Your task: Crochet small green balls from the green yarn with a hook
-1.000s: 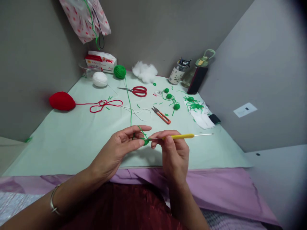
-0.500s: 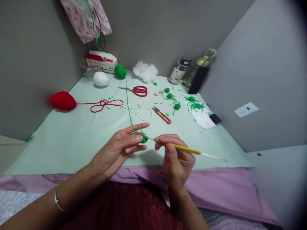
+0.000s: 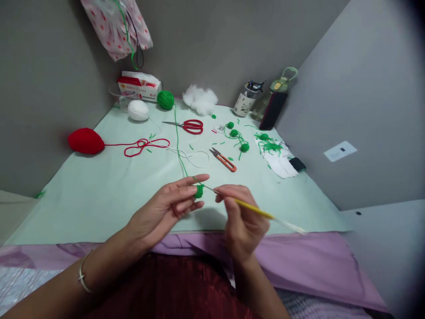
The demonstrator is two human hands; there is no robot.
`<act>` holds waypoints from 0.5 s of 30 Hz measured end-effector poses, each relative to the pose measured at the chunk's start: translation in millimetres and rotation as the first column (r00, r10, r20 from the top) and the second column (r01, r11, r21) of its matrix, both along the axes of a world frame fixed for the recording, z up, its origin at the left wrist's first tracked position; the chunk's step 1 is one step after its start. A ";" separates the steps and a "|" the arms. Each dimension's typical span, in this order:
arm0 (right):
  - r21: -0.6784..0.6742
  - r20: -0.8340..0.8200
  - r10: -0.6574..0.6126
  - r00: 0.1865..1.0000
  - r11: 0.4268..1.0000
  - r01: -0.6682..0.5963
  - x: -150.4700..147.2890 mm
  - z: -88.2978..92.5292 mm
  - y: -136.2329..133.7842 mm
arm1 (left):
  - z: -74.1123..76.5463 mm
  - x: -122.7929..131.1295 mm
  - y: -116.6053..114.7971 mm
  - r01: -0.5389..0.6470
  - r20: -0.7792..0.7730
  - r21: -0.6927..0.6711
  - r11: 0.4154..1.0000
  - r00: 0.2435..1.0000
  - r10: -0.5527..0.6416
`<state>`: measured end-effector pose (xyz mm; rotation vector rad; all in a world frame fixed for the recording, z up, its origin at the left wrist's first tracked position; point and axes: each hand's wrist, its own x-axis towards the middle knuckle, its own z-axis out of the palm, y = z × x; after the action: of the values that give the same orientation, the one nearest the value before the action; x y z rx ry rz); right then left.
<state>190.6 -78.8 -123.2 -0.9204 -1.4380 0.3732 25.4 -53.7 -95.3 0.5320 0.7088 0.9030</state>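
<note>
Between thumb and fingers, my left hand (image 3: pixel 172 201) pinches a small green crocheted piece (image 3: pixel 198 191). A green strand (image 3: pixel 178 146) runs over its raised index finger, up to the green yarn ball (image 3: pixel 165 100) at the back. My right hand (image 3: pixel 246 219) is closed around a crochet hook (image 3: pixel 254 208) with a yellow handle, held like a pen. The hook's thin metal tip meets the top edge of the green piece. Beyond my hands lie orange thread snips (image 3: pixel 225 160) and red-handled scissors (image 3: pixel 192 126).
Red yarn (image 3: pixel 86 141) and white yarn (image 3: pixel 138 110) sit at the left. White stuffing (image 3: pixel 200 100), a tissue box (image 3: pixel 139 86), a pen cup (image 3: pixel 245 103), a bottle (image 3: pixel 280 84) and a dark phone (image 3: pixel 274 110) line the back. Small green balls (image 3: pixel 245 147) lie at centre right.
The hook's handle end has swung downward and its tip has risen to the piece's upper edge. The green piece has turned slightly in my left hand.
</note>
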 end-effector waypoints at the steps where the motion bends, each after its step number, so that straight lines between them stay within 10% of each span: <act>1: -0.053 -0.100 0.027 0.995 0.998 -0.033 0.7 1.6 1.7 | 0.4 -0.6 0.3 -0.020 -0.004 0.011 1.000 1.000 0.020; 15: -0.204 -0.387 0.213 0.897 0.929 -0.309 2.2 1.6 4.8 | 2.1 -4.3 -5.0 -0.038 -0.257 0.245 0.969 0.961 0.103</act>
<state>192.8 -74.0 -121.6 -0.8121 -1.1888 0.9075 21.0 -58.7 -93.1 0.8589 0.8744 1.0007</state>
